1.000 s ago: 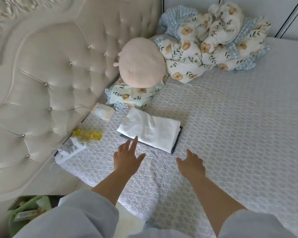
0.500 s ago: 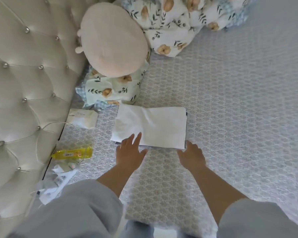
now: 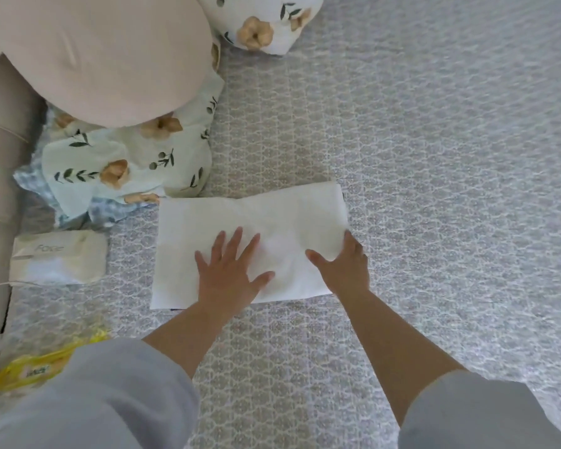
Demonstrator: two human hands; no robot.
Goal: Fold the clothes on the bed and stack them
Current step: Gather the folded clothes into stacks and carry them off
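Left hand [image 3: 229, 273] flat on folded white garment [image 3: 246, 222] — right hand [image 3: 344, 265] gripping its right edge.

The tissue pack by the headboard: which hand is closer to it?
Left. The left hand lies flat on the white folded cloth, right of the tissue pack; the right hand grips the cloth's far edge.

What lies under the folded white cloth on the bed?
Only a thin dark sliver peeks out at the folded white cloth's near edge, beside the left hand. What it belongs to cannot be told; the cloth covers the rest.
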